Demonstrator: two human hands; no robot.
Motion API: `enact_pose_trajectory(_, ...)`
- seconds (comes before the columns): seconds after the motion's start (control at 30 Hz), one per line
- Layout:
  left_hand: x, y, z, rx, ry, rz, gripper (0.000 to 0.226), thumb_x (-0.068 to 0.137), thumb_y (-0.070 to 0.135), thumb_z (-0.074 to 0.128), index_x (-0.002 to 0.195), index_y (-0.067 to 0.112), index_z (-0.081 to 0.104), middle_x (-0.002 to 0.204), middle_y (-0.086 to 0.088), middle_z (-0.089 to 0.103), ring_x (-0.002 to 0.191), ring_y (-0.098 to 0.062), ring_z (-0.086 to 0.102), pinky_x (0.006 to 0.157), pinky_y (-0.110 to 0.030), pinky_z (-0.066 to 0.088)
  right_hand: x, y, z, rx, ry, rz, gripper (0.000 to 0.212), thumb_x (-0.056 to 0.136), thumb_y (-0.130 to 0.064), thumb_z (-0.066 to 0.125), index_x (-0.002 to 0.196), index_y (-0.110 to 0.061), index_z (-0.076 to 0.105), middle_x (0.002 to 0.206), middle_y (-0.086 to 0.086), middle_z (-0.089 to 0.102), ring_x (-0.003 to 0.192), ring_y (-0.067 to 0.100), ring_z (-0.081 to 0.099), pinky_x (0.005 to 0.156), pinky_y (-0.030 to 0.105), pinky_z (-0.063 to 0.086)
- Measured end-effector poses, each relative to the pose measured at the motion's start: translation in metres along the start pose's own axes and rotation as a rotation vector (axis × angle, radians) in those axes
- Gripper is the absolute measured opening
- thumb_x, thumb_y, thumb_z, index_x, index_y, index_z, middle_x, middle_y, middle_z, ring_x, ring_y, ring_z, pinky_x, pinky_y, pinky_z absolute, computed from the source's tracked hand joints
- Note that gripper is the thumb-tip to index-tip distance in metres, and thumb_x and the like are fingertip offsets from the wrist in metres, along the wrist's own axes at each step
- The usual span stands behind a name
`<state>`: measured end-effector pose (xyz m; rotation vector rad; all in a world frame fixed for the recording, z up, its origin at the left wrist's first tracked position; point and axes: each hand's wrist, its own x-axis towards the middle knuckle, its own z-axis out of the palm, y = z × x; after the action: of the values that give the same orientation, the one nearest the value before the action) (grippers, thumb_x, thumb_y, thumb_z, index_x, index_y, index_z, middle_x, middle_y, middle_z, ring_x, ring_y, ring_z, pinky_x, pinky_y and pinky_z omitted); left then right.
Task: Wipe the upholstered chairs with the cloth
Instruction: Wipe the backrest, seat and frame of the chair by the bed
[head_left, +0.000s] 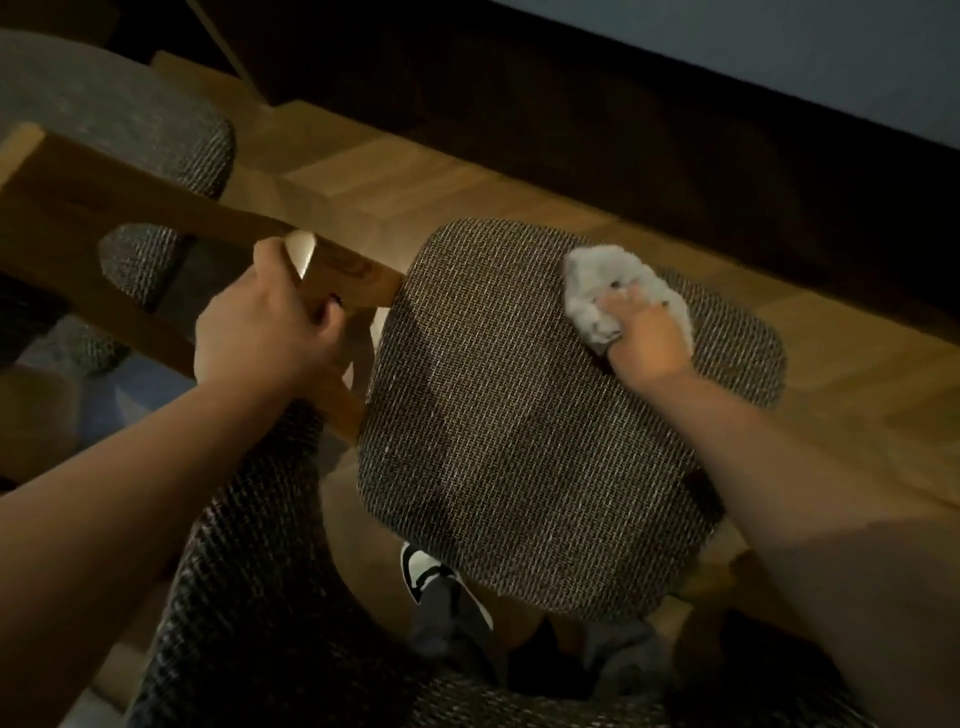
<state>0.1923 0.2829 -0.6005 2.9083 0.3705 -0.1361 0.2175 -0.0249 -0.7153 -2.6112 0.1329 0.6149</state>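
A chair pad in brown woven fabric (498, 415) fills the middle of the view. My right hand (644, 332) grips a crumpled pale grey cloth (597, 280) and presses it on the pad's far right part. My left hand (265, 327) is curled round the chair's wooden frame rail (348, 270) just left of the pad. A second pad in the same fabric (249, 597) lies below, partly under my left forearm.
Another upholstered chair (171, 150) stands at the upper left behind the wooden rail. Wood parquet floor (415, 182) runs beyond the pad, with a dark wall base (675, 104) at the back. A black and white shoe (431, 577) shows beneath the pad's near edge.
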Motion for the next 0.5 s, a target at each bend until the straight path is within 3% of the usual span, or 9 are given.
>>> enact_pose_trajectory(0.1, -0.002, 0.003, -0.004, -0.005, -0.030, -0.018, 0.052, 0.088, 0.032, 0.060, 0.126, 0.003, 0.040, 0.103, -0.021, 0.062, 0.095, -0.044, 0.060, 0.077, -0.046, 0.045, -0.062, -0.014, 0.049, -0.057, -0.209, -0.092, 0.036, 0.086, -0.005, 0.054, 0.119, -0.019, 0.059, 0.133, 0.010, 0.047, 0.120, 0.032, 0.045, 0.097, 0.042, 0.042)
enact_pose_trajectory(0.27, -0.004, 0.008, -0.008, -0.006, -0.063, -0.021, 0.060, 0.088, 0.032, 0.061, 0.135, 0.006, 0.034, 0.118, -0.021, 0.058, 0.102, -0.043, 0.059, 0.084, -0.051, 0.047, -0.156, -0.019, 0.100, -0.034, -0.469, -0.196, 0.049, 0.088, -0.001, 0.047, 0.133, -0.020, 0.047, 0.139, 0.002, 0.044, 0.132, 0.023, 0.038, 0.114, 0.036, 0.025)
enact_pose_trajectory(0.33, -0.003, 0.008, -0.008, 0.007, -0.075, -0.026, 0.063, 0.088, 0.033, 0.062, 0.136, 0.007, 0.031, 0.121, -0.020, 0.056, 0.104, -0.042, 0.059, 0.085, -0.053, 0.048, -0.161, -0.020, 0.098, 0.140, -0.484, -0.151, 0.047, 0.088, -0.004, 0.050, 0.131, -0.024, 0.052, 0.134, -0.003, 0.050, 0.126, 0.019, 0.045, 0.111, 0.036, 0.032)
enact_pose_trajectory(0.4, -0.002, 0.009, -0.006, 0.034, -0.080, -0.027, 0.061, 0.088, 0.035, 0.062, 0.132, 0.008, 0.031, 0.118, -0.020, 0.055, 0.099, -0.043, 0.060, 0.080, -0.054, 0.050, -0.149, -0.027, 0.078, 0.489, -0.403, 0.072, 0.026, 0.090, -0.003, 0.050, 0.109, -0.013, 0.064, 0.107, -0.002, 0.063, 0.096, 0.016, 0.060, 0.090, 0.036, 0.050)
enact_pose_trajectory(0.47, -0.001, 0.009, -0.005, 0.065, -0.066, -0.022, 0.059, 0.087, 0.036, 0.063, 0.129, 0.008, 0.032, 0.115, -0.020, 0.055, 0.094, -0.044, 0.061, 0.074, -0.054, 0.050, -0.124, -0.029, 0.042, 0.663, -0.172, 0.261, 0.021, 0.092, -0.002, 0.045, 0.084, -0.011, 0.062, 0.080, -0.002, 0.061, 0.071, 0.013, 0.057, 0.063, 0.029, 0.052)
enact_pose_trajectory(0.5, -0.001, 0.009, -0.004, 0.083, -0.056, -0.017, 0.059, 0.087, 0.036, 0.064, 0.128, 0.008, 0.033, 0.115, -0.020, 0.054, 0.094, -0.045, 0.061, 0.073, -0.054, 0.049, -0.110, -0.029, 0.020, 0.692, -0.045, 0.306, 0.023, 0.094, -0.005, 0.044, 0.079, -0.013, 0.059, 0.077, 0.000, 0.061, 0.069, 0.015, 0.059, 0.059, 0.027, 0.051)
